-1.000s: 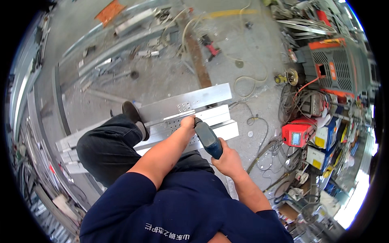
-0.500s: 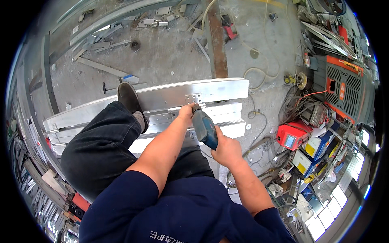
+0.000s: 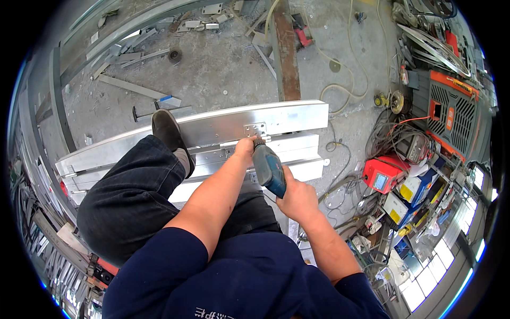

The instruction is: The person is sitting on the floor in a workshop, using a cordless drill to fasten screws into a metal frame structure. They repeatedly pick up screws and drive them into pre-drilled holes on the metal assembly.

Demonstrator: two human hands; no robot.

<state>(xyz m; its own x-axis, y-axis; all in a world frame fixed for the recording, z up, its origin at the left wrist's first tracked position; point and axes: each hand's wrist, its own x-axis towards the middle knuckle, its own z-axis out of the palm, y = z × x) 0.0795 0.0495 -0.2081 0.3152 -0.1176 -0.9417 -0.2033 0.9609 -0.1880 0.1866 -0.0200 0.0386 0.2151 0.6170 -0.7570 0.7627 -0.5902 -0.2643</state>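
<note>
My right hand (image 3: 297,199) is wrapped round the grip of a blue-green power drill (image 3: 270,169). The drill's nose points away from me, down at silver metal beams (image 3: 295,118). My left hand (image 3: 245,147) is closed right beside the drill's front end; its fingertips and whatever they pinch are hidden. Just beyond it, a metal hinge (image 3: 255,129) with several holes lies on the far beam, its barrel reaching past my fingers on both sides. My left shoe (image 3: 169,129) rests on the beams, knee bent.
Beyond the beams, a rusty steel bar (image 3: 287,64) crosses the floor, with metal offcuts (image 3: 130,87) and a hammer (image 3: 139,114) to its left. Hoses and cables run along the right, near an angle grinder (image 3: 390,101), a red machine (image 3: 378,174) and a large orange-and-grey machine (image 3: 451,114).
Both hands and the drill keep almost the same place on the beams. The view has shifted very slightly.
</note>
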